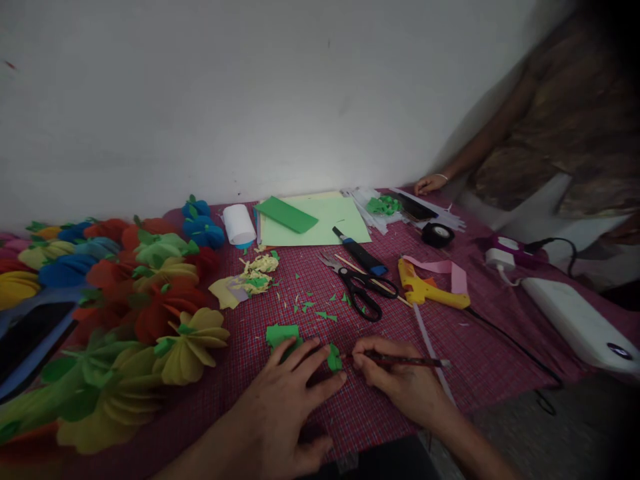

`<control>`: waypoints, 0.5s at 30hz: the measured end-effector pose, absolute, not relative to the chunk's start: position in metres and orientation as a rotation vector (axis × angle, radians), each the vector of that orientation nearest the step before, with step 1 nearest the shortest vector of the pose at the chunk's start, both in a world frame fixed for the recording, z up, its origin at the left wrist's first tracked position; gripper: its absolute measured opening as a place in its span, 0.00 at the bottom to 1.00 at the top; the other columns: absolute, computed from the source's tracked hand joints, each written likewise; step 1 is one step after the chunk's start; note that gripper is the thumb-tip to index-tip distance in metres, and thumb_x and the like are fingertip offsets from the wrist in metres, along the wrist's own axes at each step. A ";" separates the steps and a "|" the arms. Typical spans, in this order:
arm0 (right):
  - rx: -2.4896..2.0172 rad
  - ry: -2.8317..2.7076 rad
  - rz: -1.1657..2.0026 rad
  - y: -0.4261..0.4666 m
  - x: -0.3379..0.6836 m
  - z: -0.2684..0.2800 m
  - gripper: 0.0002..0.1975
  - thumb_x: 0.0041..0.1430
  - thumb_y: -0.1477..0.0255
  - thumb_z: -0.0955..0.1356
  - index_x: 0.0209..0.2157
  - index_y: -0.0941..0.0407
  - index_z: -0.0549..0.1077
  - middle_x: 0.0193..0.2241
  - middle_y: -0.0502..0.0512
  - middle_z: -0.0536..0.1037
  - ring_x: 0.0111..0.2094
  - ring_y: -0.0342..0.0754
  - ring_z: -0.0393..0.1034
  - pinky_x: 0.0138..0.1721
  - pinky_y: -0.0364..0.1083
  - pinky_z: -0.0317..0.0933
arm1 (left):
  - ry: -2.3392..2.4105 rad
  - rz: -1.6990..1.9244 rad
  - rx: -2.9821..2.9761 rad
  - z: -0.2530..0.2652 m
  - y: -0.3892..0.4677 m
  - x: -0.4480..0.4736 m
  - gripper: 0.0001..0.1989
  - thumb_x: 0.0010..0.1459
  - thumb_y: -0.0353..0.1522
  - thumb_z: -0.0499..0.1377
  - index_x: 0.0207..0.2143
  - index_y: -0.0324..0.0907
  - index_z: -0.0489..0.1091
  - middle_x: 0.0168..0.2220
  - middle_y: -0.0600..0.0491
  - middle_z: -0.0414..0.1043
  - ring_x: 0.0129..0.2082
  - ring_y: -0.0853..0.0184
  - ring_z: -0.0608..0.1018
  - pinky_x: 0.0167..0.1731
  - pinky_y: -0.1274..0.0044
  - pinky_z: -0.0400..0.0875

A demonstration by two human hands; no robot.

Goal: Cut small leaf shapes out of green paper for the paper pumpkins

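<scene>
My left hand (295, 393) lies on the table with its fingers spread. Its fingertips rest at a folded green paper piece (283, 335), and the index finger is close to a smaller green cut piece (335, 358). Between the thumb and fingers of my right hand (395, 377) is a dark red and black pencil (415, 360), its front end pointing left at the small green piece. Whether the tip touches that piece, I cannot tell. Green paper scraps (320, 313) are scattered just beyond my hands, near black-handled scissors (363, 293) lying partly spread.
Colourful paper pumpkin-like shapes (165, 300) crowd the left side. Farther back are a box cutter (363, 253), light green sheets (325, 223) and a white roll (239, 225). A yellow glue gun (425, 287) and white power bank (575, 320) lie right. A person's hand (430, 185) rests at the far edge.
</scene>
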State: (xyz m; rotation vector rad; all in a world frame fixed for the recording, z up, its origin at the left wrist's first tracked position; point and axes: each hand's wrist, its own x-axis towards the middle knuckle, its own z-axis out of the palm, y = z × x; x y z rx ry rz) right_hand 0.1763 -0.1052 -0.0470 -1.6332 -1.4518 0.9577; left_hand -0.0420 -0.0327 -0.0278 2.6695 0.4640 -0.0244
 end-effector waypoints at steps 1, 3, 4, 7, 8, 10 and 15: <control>-1.636 -1.455 0.956 -0.105 0.176 -0.047 0.08 0.58 0.69 0.64 0.30 0.54 0.73 0.22 0.46 0.70 0.24 0.42 0.63 0.25 0.40 0.58 | 0.459 -0.024 2.668 -0.028 -0.033 -0.042 0.38 0.47 0.38 0.62 0.61 0.53 0.52 0.64 0.51 0.49 0.62 0.51 0.53 0.58 0.54 0.44; -1.644 -1.462 0.949 -0.104 0.176 -0.047 0.07 0.57 0.70 0.64 0.30 0.54 0.73 0.22 0.47 0.72 0.24 0.43 0.64 0.25 0.40 0.58 | 0.456 -0.008 2.665 -0.030 -0.033 -0.042 0.39 0.47 0.39 0.62 0.61 0.53 0.52 0.64 0.51 0.49 0.62 0.51 0.53 0.58 0.54 0.44; -1.644 -1.466 0.946 -0.104 0.176 -0.046 0.07 0.57 0.70 0.64 0.30 0.54 0.74 0.23 0.47 0.72 0.24 0.43 0.64 0.25 0.40 0.59 | 0.455 0.001 2.665 -0.031 -0.033 -0.042 0.39 0.47 0.39 0.62 0.61 0.53 0.52 0.64 0.51 0.49 0.62 0.51 0.53 0.58 0.54 0.44; -1.645 -1.462 0.937 -0.103 0.175 -0.045 0.07 0.57 0.71 0.64 0.29 0.54 0.74 0.23 0.47 0.73 0.25 0.43 0.65 0.26 0.40 0.59 | 0.456 0.015 2.667 -0.033 -0.033 -0.042 0.38 0.47 0.39 0.61 0.61 0.53 0.52 0.64 0.51 0.49 0.62 0.50 0.52 0.58 0.53 0.43; -1.647 -1.453 0.933 -0.103 0.175 -0.045 0.07 0.56 0.71 0.64 0.29 0.54 0.74 0.22 0.47 0.72 0.25 0.43 0.65 0.26 0.40 0.59 | 0.456 0.014 2.669 -0.033 -0.033 -0.042 0.38 0.47 0.39 0.61 0.61 0.53 0.52 0.64 0.51 0.49 0.62 0.50 0.52 0.58 0.53 0.43; -1.653 -1.425 0.933 -0.104 0.175 -0.045 0.07 0.57 0.71 0.64 0.29 0.54 0.73 0.21 0.46 0.70 0.23 0.42 0.64 0.25 0.39 0.58 | 0.456 0.000 2.671 -0.032 -0.033 -0.042 0.39 0.47 0.39 0.62 0.61 0.53 0.51 0.64 0.51 0.49 0.62 0.50 0.52 0.58 0.53 0.43; -1.612 -1.405 0.988 -0.105 0.177 -0.046 0.07 0.57 0.71 0.64 0.28 0.54 0.72 0.22 0.46 0.71 0.23 0.41 0.64 0.24 0.39 0.58 | 0.464 -0.061 2.686 -0.030 -0.033 -0.041 0.41 0.46 0.38 0.63 0.61 0.54 0.50 0.64 0.49 0.49 0.62 0.52 0.51 0.58 0.53 0.42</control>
